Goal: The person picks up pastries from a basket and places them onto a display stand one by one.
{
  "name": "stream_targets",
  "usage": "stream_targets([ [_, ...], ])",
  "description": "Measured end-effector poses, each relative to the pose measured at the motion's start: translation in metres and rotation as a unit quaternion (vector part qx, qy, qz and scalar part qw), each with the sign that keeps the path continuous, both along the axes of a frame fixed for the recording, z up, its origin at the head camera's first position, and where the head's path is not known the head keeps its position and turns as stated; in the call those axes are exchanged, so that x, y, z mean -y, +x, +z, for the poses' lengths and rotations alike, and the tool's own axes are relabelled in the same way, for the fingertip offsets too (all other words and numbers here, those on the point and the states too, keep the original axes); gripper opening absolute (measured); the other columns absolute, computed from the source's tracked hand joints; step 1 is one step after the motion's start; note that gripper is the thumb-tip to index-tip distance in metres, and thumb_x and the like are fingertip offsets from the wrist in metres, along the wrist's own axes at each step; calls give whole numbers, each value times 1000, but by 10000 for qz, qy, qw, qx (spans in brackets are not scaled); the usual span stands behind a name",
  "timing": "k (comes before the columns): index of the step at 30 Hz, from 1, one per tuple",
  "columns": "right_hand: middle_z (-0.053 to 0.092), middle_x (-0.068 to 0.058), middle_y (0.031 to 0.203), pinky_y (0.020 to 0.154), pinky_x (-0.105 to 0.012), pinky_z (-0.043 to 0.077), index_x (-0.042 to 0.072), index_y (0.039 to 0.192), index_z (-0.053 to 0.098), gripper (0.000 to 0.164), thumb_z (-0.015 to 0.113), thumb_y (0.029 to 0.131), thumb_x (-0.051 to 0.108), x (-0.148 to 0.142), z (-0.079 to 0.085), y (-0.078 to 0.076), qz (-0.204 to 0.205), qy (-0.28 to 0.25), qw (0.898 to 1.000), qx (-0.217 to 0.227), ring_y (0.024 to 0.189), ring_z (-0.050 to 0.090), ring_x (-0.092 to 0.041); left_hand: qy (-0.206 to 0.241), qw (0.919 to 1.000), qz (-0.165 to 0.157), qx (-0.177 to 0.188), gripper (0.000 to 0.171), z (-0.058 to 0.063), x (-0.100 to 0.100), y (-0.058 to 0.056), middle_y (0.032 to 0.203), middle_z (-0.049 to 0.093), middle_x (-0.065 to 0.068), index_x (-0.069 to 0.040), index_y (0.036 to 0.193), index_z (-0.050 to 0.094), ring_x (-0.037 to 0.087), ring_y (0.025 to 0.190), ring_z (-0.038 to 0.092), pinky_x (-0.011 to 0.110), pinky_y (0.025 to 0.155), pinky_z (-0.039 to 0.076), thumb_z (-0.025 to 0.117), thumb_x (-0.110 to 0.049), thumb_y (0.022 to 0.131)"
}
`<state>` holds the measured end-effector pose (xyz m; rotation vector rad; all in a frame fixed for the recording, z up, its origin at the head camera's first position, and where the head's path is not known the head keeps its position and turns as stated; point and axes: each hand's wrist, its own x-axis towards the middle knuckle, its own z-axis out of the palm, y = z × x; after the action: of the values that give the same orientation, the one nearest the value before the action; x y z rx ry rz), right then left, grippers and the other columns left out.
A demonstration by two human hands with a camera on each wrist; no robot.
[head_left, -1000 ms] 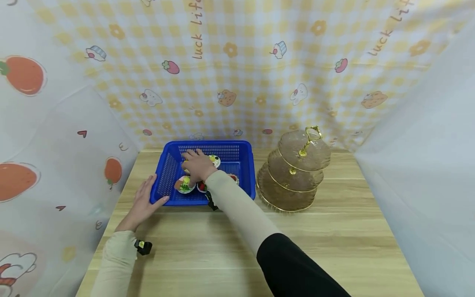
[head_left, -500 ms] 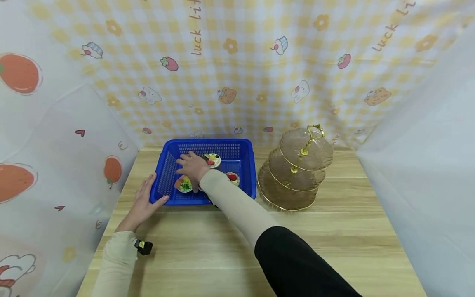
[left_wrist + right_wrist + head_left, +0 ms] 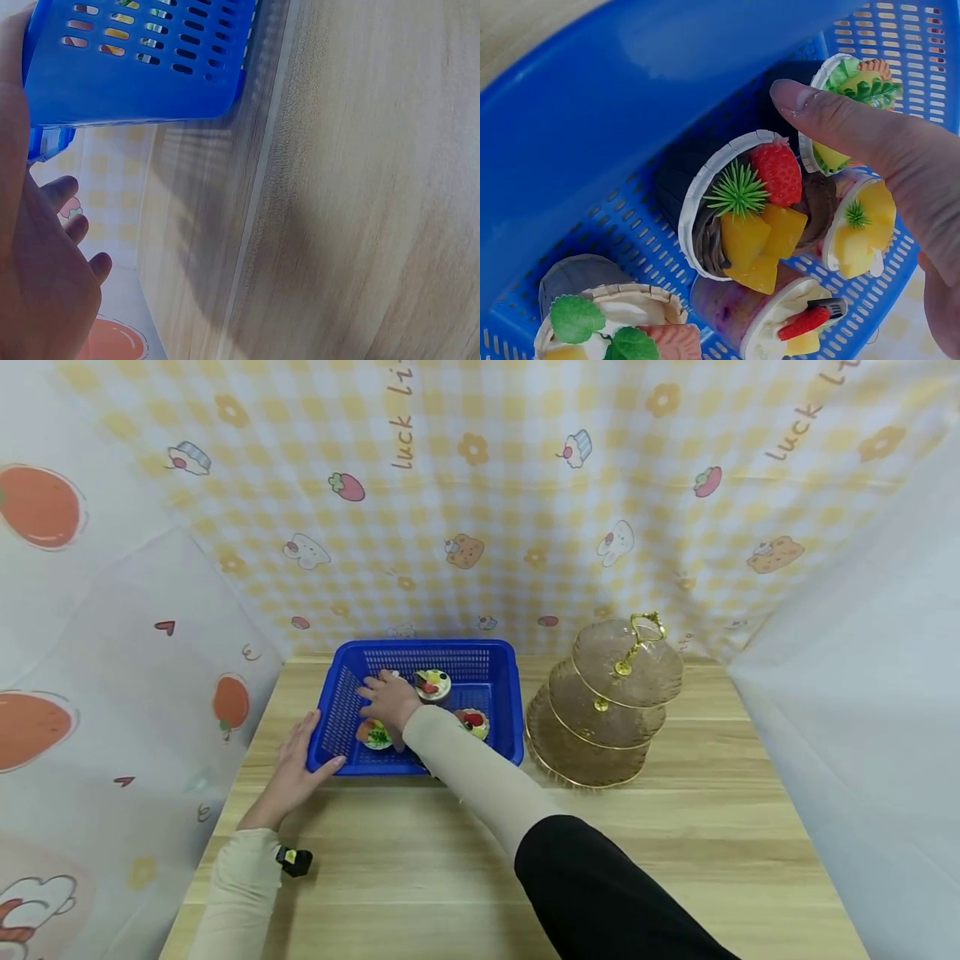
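Note:
My left hand (image 3: 291, 772) rests against the front left corner of the blue basket (image 3: 519, 718), thumb spread along the front rim. Its fingers look relaxed in the left wrist view. My right hand (image 3: 390, 697) reaches down inside the basket among several cupcakes. In the right wrist view its straight thumb (image 3: 840, 120) crosses in front of a green-topped cupcake (image 3: 859, 82). Below that thumb is a mango-topped cupcake (image 3: 859, 229), beside a chocolate one with strawberry (image 3: 739, 202). A fruit-topped cupcake (image 3: 432, 685) sits at the back. The right fingertips are hidden in that wrist view.
A three-tier glass cake stand (image 3: 585, 760) with gold rims and handle stands right of the basket. Another cupcake (image 3: 472, 722) sits in the basket's right part, by the right sleeve. A patterned cloth (image 3: 465, 493) hangs behind the wooden table (image 3: 675, 852).
My right hand has shifted slightly left within the basket and lower, uncovering more of the back and right cupcakes. My left hand stays at the basket's corner. The head view has shifted a little.

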<state>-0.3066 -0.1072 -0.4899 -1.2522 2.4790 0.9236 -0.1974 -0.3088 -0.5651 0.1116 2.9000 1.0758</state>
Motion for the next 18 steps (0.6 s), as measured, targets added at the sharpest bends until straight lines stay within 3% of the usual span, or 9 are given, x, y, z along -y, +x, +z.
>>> stream_targets([
  [8, 5, 9, 169, 129, -43, 7, 45, 153, 28, 90, 71, 77, 67, 1, -2, -2, 127, -18, 9999, 77, 158, 3, -19, 76, 9999, 28, -75, 97, 0, -1, 2, 167, 8, 19, -22, 161, 3, 52, 150, 4, 82, 106, 12, 67, -42, 91],
  [18, 26, 5, 162, 126, -43, 19, 39, 149, 39, 82, 72, 78, 64, 0, -10, -12, 582, -251, 9979, 92, 153, 19, -20, 115, 9999, 75, 55, 97, 0, -2, 0, 168, 3, 14, -28, 161, 1, 49, 151, 1, 82, 107, 12, 67, -44, 91],
])
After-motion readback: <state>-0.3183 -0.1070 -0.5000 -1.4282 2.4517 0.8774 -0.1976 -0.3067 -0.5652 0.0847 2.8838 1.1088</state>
